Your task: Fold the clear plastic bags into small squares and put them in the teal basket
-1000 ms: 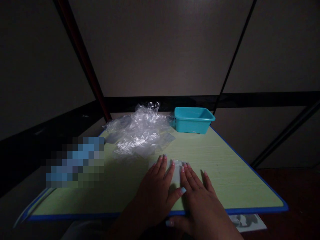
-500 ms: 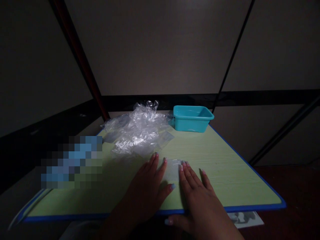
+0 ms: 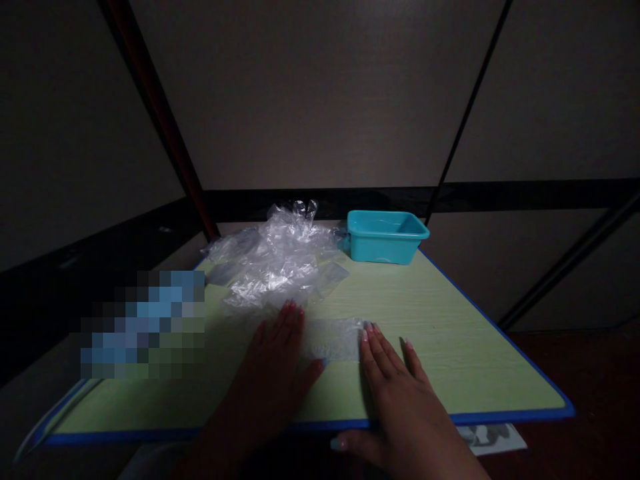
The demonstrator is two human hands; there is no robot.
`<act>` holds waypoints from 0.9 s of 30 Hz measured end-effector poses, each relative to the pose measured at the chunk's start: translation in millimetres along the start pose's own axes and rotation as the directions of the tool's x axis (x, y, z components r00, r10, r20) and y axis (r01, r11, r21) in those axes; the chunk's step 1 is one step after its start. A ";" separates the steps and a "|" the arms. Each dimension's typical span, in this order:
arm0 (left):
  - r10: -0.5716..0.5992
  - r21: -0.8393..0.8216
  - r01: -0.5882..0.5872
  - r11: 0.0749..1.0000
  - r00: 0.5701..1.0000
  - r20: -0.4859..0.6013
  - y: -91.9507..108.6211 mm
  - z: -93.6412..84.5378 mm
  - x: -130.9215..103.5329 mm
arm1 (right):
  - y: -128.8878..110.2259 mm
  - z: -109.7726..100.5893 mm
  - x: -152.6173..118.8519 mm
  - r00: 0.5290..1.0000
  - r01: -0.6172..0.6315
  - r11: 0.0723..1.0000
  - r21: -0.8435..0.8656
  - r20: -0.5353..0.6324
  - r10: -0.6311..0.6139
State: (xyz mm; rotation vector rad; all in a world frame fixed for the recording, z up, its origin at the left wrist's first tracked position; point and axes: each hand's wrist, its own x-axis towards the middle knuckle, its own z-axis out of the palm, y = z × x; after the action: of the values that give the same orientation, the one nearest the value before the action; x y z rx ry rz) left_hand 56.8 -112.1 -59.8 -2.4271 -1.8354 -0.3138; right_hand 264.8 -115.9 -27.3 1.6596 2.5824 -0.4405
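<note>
A flat, clear plastic bag (image 3: pixel 333 340) lies on the light green table (image 3: pixel 465 360) between my hands. My right hand (image 3: pixel 395 380) rests flat on its right end, fingers stretched forward and thumb out at the table's front edge. Over the left end lies my left hand (image 3: pixel 275 360), fingers extended and thumb apart, touching the plastic. Neither hand grips anything. Just beyond my left fingertips is a heap of crumpled clear plastic bags (image 3: pixel 280 260).
A turquoise plastic bin (image 3: pixel 385 247) stands at the far right of the table. On the left edge a blue item (image 3: pixel 145 327) is blurred out by pixels. A panelled wall (image 3: pixel 320 100) rises behind the table. Blue trim (image 3: pixel 520 416) runs along the table's edge.
My left hand has slid left along the plastic, so more of the flat bag shows between my hands. My right hand has stayed in place.
</note>
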 end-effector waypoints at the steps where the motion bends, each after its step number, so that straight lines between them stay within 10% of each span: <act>1: 0.066 -0.028 -0.066 0.997 0.998 0.011 1.1 -4.9 -0.4 | -0.2 0.4 0.1 1.000 0.004 1.000 0.004 -0.004 -0.004; 6: 0.385 -0.228 -0.348 0.909 0.912 0.142 6.6 -31.2 1.5 | 1.1 0.6 -1.6 1.000 0.017 1.000 -0.002 0.005 -0.017; 27: 0.356 -0.264 -0.308 0.914 0.922 0.156 10.4 -31.3 8.3 | -8.1 -0.4 4.6 0.937 0.134 0.990 0.054 -0.333 -0.108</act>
State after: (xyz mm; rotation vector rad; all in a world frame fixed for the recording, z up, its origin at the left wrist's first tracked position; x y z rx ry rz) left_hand 65.4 -113.0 -26.8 -2.9773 -1.4749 -0.2798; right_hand 255.6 -114.8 -26.0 1.7368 2.9545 -0.2893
